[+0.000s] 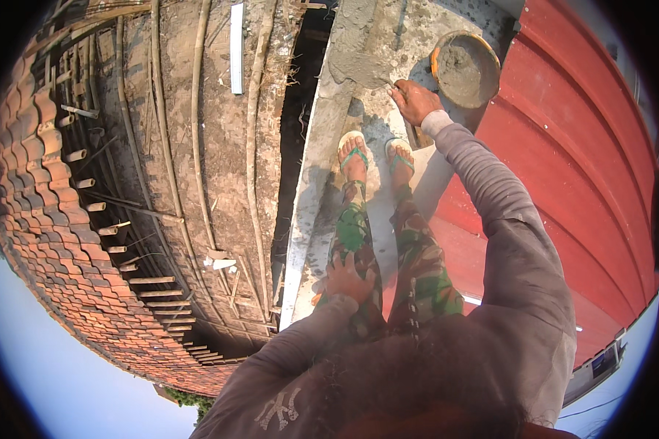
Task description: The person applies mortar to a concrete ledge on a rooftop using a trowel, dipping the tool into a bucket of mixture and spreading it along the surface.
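My right hand [415, 102] is closed around the handle of a trowel, whose mortar-smeared blade [365, 71] lies against wet grey mortar on top of the concrete ledge [377, 110]. Blade and mortar are so alike in colour that the blade's outline is hard to make out. Just right of that hand stands a round bucket [467, 73] with an orange rim, holding grey mortar. My left hand [350, 278] rests on my left knee with its fingers spread, holding nothing.
My feet in flip-flops stand on the ledge. A dark gap [294, 139] drops along its left side, before a rough wall [227, 146] with bamboo poles and a tiled roof [58, 212]. Red metal roofing [564, 168] slopes away on the right.
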The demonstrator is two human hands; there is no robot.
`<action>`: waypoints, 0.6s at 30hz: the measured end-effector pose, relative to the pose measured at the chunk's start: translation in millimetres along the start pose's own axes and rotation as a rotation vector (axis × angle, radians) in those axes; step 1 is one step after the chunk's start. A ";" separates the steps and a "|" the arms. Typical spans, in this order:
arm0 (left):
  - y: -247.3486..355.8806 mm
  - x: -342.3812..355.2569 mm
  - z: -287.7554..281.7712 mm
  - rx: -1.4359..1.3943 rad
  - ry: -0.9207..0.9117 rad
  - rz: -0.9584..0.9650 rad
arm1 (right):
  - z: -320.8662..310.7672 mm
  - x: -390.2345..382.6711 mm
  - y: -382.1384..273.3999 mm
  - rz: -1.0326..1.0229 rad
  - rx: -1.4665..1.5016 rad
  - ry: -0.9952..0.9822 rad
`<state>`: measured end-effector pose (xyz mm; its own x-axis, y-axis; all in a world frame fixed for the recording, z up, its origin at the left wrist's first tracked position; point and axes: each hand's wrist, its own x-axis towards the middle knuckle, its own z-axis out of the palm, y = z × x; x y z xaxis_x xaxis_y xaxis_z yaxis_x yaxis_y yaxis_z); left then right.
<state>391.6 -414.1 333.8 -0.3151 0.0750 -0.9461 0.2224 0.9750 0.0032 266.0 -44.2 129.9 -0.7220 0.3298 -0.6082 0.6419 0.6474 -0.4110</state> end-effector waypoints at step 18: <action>3.9 -1.6 -3.8 0.035 -0.064 -0.013 | -2.9 6.8 -7.3 0.012 -0.019 -0.167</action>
<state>389.5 -409.6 336.5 -0.2590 0.0480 -0.9647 0.2513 0.9677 -0.0193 255.7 -44.8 130.8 -0.6605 0.2193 -0.7181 0.6438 0.6575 -0.3913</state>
